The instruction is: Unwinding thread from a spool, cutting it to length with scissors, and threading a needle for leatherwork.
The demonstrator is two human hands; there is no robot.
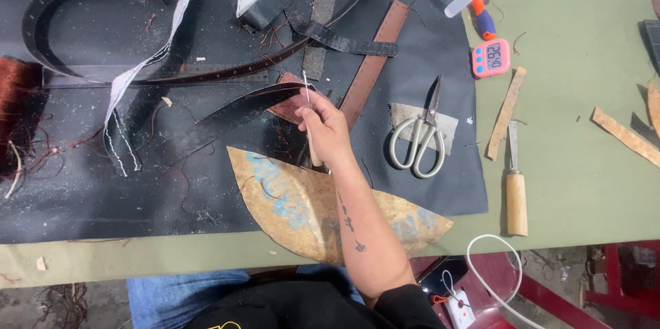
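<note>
Nearest the camera, a black shirt and blue jeans fill the bottom edge, and from them the person's right arm with small tattoos reaches up over the green table [584,61]. Under the forearm lies a tan, half-moon piece of board [289,198] with blue smears, its near point jutting over the table's near edge. Right hand [324,129] is curled tight, fingers pinched narrow around a thin awl [309,119] with a pale handle below the fist and a fine metal spike pointing to the far side. That spike tip sits at the end of a glossy black strap [234,112] that runs left from the hand across a black leather mat [82,184]; a reddish-brown scrap [289,105] lies just under the tip. No left hand is in view. Right of the hand, a brown leather strip [375,57] slants to the far side, and pale-handled scissors [419,140] rest shut on a grey patch near the mat's right edge. Farther right on bare table lie a wooden-handled chisel [514,188], a slim tan strip [507,112], a pink digital timer [491,59] and an orange-and-blue cutter [481,6]. Along the far left, a long curved black belt [48,6] with punched holes loops around, crossed by a white stitched band [148,61]
</note>
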